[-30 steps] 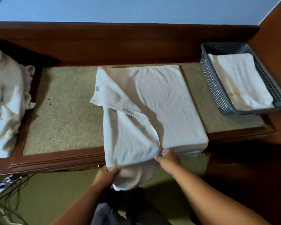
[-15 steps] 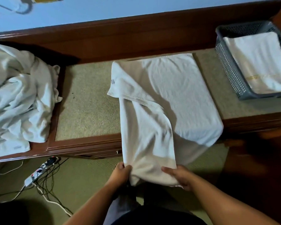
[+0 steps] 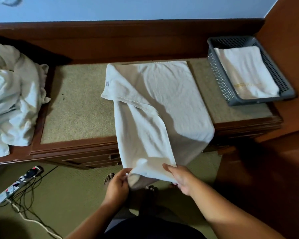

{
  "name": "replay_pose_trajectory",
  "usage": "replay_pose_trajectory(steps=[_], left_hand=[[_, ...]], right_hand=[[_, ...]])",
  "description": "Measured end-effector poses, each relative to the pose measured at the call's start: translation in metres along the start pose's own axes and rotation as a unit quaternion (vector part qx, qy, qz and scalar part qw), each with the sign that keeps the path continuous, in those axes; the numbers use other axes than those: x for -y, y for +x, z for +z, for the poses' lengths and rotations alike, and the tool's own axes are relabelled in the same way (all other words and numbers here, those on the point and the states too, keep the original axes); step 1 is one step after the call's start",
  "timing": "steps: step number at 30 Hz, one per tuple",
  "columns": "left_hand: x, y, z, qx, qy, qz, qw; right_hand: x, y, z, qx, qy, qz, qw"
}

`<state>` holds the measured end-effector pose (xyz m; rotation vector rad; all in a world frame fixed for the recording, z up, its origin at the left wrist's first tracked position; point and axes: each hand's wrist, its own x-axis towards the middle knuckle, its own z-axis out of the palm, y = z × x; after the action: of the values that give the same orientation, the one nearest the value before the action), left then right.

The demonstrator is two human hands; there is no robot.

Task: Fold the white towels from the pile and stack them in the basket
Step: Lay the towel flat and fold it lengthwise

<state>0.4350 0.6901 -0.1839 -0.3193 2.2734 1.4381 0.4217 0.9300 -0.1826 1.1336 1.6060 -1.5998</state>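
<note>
At the front edge of the bench [image 3: 79, 104], the towel [image 3: 162, 94] lies half on top and half hanging toward the floor. Over the last second both hands have dropped from the bench edge to the hanging end. The left hand [image 3: 117, 184] now pinches one corner, and the right hand [image 3: 179, 178] grips the other, thumb on top. With that end spread, the next fold looks ready. One folded towel [image 3: 245, 71] lies in the basket [image 3: 219, 83], and the pile [image 3: 12, 94] waits at the left.
</note>
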Motion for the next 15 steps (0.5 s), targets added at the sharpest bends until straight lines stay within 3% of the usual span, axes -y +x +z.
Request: replay_pose_trajectory(steps=[5, 10, 15], left_hand=[[-0.008, -0.001, -0.003, 0.017, -0.014, -0.009, 1.0], [0.005, -0.011, -0.003, 0.023, 0.136, 0.062, 0.988], [0.016, -0.017, -0.003, 0.032, 0.207, 0.058, 0.976]], right_hand=[[0.003, -0.009, 0.006, 0.023, 0.033, -0.003, 0.999], [0.009, -0.015, 0.002, 0.032, 0.016, -0.016, 0.999], [0.0, -0.01, 0.0, 0.008, -0.034, -0.025, 0.999]])
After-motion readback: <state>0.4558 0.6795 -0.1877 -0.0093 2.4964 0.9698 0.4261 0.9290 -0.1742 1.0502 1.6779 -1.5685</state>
